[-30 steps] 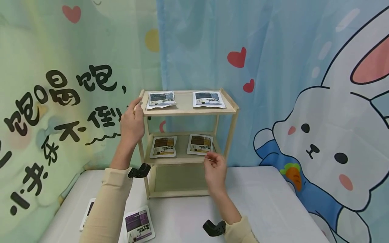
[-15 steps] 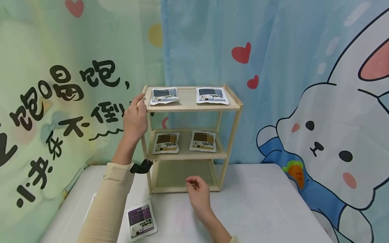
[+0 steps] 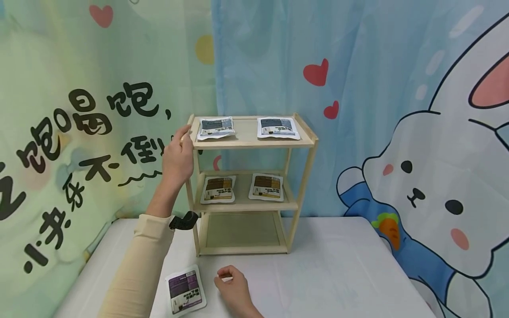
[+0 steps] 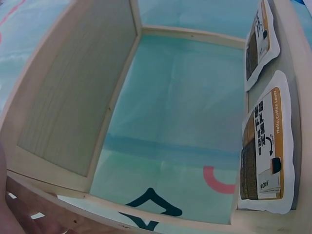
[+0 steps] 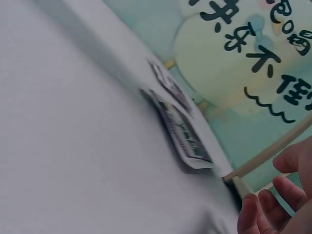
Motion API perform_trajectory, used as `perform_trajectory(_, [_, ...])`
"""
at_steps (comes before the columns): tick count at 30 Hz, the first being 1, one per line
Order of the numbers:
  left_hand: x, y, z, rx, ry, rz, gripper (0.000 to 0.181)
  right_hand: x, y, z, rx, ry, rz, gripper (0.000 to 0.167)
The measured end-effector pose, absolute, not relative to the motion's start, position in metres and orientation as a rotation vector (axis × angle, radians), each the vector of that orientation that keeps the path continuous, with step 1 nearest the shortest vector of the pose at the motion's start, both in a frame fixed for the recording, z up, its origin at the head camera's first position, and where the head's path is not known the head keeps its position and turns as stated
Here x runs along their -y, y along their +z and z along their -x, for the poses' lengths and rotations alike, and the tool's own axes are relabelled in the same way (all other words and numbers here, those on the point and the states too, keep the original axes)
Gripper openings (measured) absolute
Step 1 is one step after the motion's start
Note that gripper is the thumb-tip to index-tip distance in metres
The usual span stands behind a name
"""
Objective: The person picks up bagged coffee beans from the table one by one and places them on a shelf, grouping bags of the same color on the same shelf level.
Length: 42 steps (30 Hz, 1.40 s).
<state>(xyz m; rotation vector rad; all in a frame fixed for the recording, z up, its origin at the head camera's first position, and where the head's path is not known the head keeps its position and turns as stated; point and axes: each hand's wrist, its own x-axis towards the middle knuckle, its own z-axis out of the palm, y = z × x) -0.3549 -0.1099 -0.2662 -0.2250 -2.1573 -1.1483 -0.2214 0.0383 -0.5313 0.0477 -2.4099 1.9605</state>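
1. Left hand point(image 3: 179, 154): fingers curled around the upper left end of the wooden rack point(image 3: 254, 144), grasping it.
2. Right hand point(image 3: 235, 289): fingers loosely bent, grip slack, holding nothing; beside the purple-labelled pouch point(image 3: 185, 291), apart from it.
3. Purple-labelled pouch lies on the white table point(image 3: 338, 265), before the rack.
4. Blue-labelled pouches point(image 3: 278, 127) lie on top shelf point(image 3: 245, 130); brown-labelled pouches point(image 3: 218, 190), middle shelf point(image 3: 241, 187).

The right hand point(image 3: 235, 288) comes away from the right-hand brown packet point(image 3: 266, 187) on the middle shelf point(image 3: 241, 187) of the wooden rack point(image 3: 305, 181), passes down before the bottom shelf point(image 3: 243, 229) and is now lower, further left, just beside the purple packet point(image 3: 185, 290)
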Motion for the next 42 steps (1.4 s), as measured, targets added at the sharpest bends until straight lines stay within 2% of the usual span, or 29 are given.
perform_trajectory(6, [0.111, -0.266, 0.354, 2.184, -1.191, 0.236, 0.050, -0.036, -0.544, 0.214, 2.438, 1.995, -0.017, 0.009])
perform_trajectory(12, [0.119, -0.265, 0.347, 2.155, -1.353, 0.353, 0.053, -0.044, -0.552, 0.208, 2.432, 2.014, -0.018, 0.007])
perform_trajectory(21, [0.141, -0.273, 0.325, 2.152, -1.319, 0.374, 0.046, -0.078, -0.540, 0.213, 2.406, 2.142, -0.048, 0.012])
perform_trajectory(26, [0.164, -0.291, 0.307, 2.221, -1.387, 0.337, 0.045, -0.102, -0.516, 0.215, 2.449, 2.102, -0.094, 0.012])
perform_trajectory(32, [0.188, -0.322, 0.287, 2.269, -1.488, 0.309, 0.044, -0.133, -0.467, 0.215, 2.440, 1.998, -0.144, 0.011])
perform_trajectory(42, [0.192, -0.395, 0.255, 2.366, -1.529, 0.222, 0.038, -0.186, -0.389, 0.215, 2.216, 1.669, -0.284, 0.005])
